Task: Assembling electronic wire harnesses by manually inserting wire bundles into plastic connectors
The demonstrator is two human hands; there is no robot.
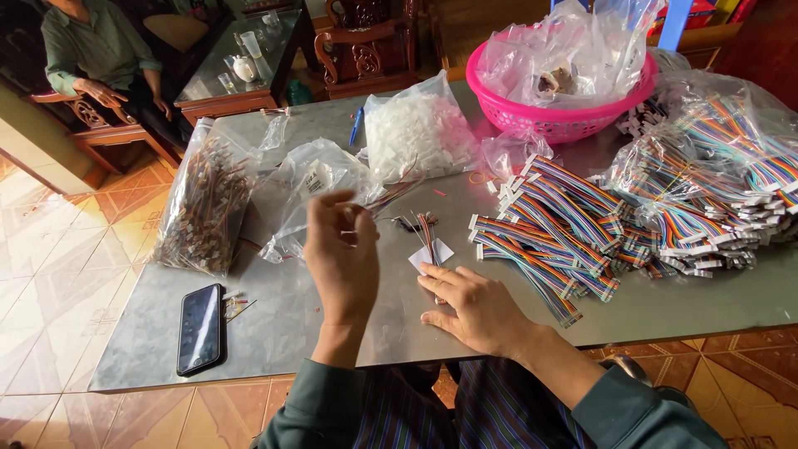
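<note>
My left hand (341,254) is raised above the grey metal table (274,324), its fingertips pinched on a few thin coloured wires (391,198) that trail to the right. Flat on the table lies my right hand (478,308), fingers pressing down a small bundle of striped wires (427,229) that rests on a white paper square (432,254). A heap of rainbow ribbon cables with white connectors (565,229) sits just right of both hands.
A black phone (200,328) lies at the front left. Clear bags hold brown wires (204,204), white connectors (416,133) and more ribbon cables (731,158). A pink basket (557,120) stands at the back. A seated person (96,50) is at the far left.
</note>
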